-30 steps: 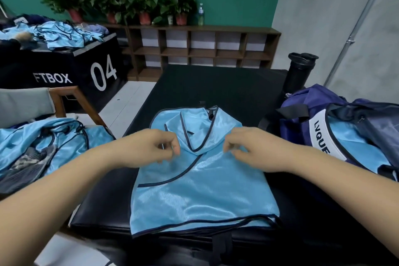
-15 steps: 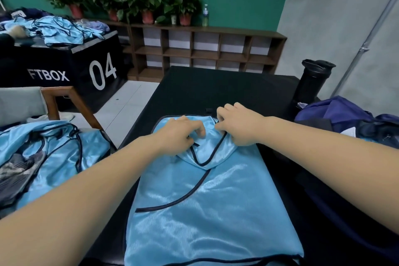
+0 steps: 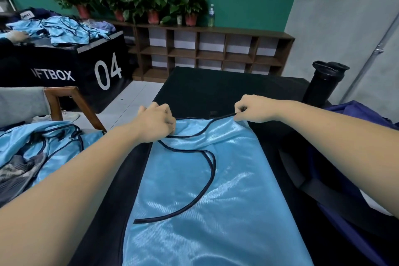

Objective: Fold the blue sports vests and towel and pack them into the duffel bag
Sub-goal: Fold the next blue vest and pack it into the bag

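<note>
Lengthwise, blue vest (image 3: 216, 196), top end farthest away.

Single head-worn wide view, looking forward and down, close over black table (image 3: 216, 88)

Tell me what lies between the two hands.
In the head view, the far edge of the shiny light-blue sports vest with dark piping stretches from the left hand to the right hand, over the black table.

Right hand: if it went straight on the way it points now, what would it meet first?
The right hand, pinching the far edge of the blue vest, points away and leftward along its forearm. Ahead lies bare black table; a small black clip sits near that line, though depth is unclear.
</note>
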A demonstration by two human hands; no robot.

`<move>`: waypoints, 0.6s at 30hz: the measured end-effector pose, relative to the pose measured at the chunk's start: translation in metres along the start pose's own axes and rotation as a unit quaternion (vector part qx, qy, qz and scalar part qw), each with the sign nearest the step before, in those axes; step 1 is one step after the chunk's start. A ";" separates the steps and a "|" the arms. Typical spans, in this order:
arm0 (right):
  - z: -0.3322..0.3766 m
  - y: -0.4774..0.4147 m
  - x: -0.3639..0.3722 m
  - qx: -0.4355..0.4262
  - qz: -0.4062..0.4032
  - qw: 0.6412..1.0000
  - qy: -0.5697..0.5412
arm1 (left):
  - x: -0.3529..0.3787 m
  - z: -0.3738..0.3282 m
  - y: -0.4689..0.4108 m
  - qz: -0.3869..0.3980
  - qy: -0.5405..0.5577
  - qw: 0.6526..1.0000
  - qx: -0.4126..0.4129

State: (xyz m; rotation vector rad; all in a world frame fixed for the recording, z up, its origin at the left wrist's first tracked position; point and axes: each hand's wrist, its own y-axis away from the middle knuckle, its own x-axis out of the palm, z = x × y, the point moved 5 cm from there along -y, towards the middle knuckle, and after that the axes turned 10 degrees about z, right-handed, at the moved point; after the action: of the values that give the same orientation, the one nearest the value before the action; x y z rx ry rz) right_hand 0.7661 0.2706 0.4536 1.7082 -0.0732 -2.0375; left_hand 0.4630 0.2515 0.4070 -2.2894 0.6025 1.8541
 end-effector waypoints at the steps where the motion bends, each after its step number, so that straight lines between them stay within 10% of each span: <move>1: -0.004 -0.001 0.000 0.010 0.002 1.000 -0.023 | 0.000 0.003 0.000 0.000 0.003 1.000 -0.008; 18: -0.017 -0.017 0.007 0.095 -0.042 0.991 -0.085 | 0.003 0.025 -0.008 -0.140 0.008 0.986 -0.092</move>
State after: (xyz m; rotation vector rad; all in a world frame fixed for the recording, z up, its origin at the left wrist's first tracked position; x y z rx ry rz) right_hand 0.7758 0.2878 0.4379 1.6680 -0.2629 -2.2989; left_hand 0.4442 0.2671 0.3972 -2.3557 0.1050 1.8210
